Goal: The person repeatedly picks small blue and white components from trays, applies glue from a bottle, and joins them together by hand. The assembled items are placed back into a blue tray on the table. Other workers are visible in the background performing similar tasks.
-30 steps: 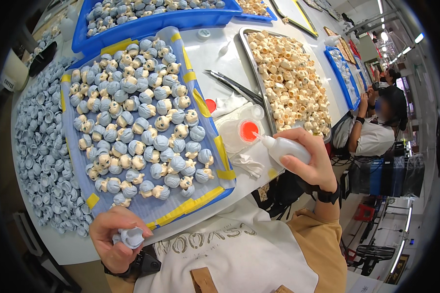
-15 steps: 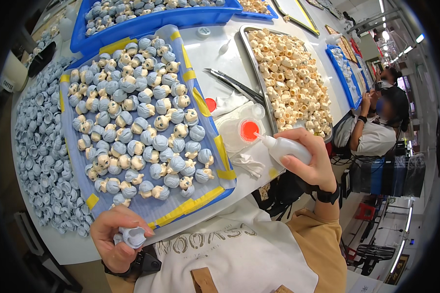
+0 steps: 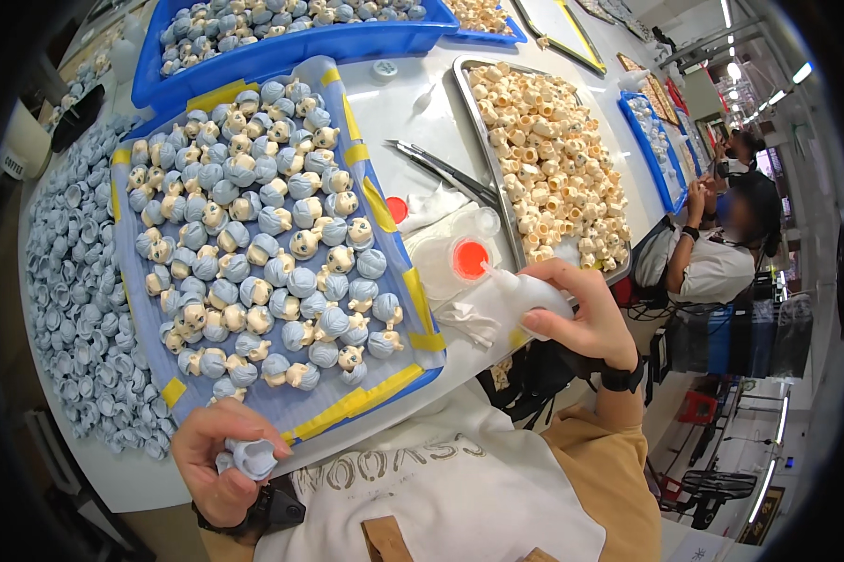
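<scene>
Pinched between the fingers of my left hand [image 3: 218, 461] is a hollow pale-blue doll hair piece [image 3: 254, 458], held over the front edge of the table. My right hand [image 3: 586, 318] is closed around a white squeeze bottle [image 3: 533, 298]. The bottle lies tilted, and its thin nozzle points left at the rim of a small tub with a bright red-orange round face [image 3: 470, 258]. In front of me, a blue tray lined with cloth [image 3: 408, 370] bears many small doll heads [image 3: 300, 281] with pale-blue hair.
Loose blue hair pieces [image 3: 94, 309] are heaped at the left. A metal tray [image 3: 518, 245] of hollow cream face parts stands right of centre, with black tweezers [image 3: 445, 171] beside it. Behind is a blue bin [image 3: 300, 51] of finished-looking heads. Another person [image 3: 712, 248] sits at the right.
The right hand and bottle have shifted slightly left and down, the nozzle staying beside the red-orange tub. The left hand keeps its hold on the hair piece. The whole view has moved a little.
</scene>
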Available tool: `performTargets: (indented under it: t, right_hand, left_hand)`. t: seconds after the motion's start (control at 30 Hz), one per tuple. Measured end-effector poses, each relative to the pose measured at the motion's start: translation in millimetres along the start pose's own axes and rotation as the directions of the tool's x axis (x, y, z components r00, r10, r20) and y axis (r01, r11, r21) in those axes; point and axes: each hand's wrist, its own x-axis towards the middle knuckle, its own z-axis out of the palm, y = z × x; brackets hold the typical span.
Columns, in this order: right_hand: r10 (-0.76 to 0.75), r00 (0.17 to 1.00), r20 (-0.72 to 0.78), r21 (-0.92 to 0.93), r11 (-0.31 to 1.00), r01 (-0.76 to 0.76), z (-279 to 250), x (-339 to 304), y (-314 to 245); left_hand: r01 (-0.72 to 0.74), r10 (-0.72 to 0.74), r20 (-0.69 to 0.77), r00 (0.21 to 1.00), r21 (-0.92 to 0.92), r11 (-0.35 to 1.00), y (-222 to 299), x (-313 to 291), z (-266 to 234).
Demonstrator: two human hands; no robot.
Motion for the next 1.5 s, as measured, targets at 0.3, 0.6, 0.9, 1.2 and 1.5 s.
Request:
performTargets:
  t: [0.3,0.6,0.9,1.2,1.5]
  right_hand:
    - [0.011,1.0,-0.021,0.449,0.894,0.0,-32,50,22]
    - [-0.064,0.991,-0.119,0.117,0.99,0.079,-30,168,43]
    - [-0.122,0.987,-0.104,-0.229,0.969,0.096,-13,188,27]
    - [0.171,0.974,-0.145,-0.418,0.882,-0.217,-61,-4,27]
    - [0.168,0.881,-0.442,-0.289,0.903,-0.318,4,-24,55]
  left_hand:
    - [-0.034,0.031,-0.039,0.999,-0.073,0.997,1,-1,2]
    - [-0.084,0.08,-0.055,0.995,-0.082,0.993,2,-3,3]
    - [-0.114,0.11,0.078,0.991,0.044,0.993,4,-6,-3]
    - [-0.062,0.062,0.092,0.994,-0.008,0.998,-2,-13,6]
    - [0.114,-0.101,0.152,0.983,-0.08,0.99,0,-7,13]
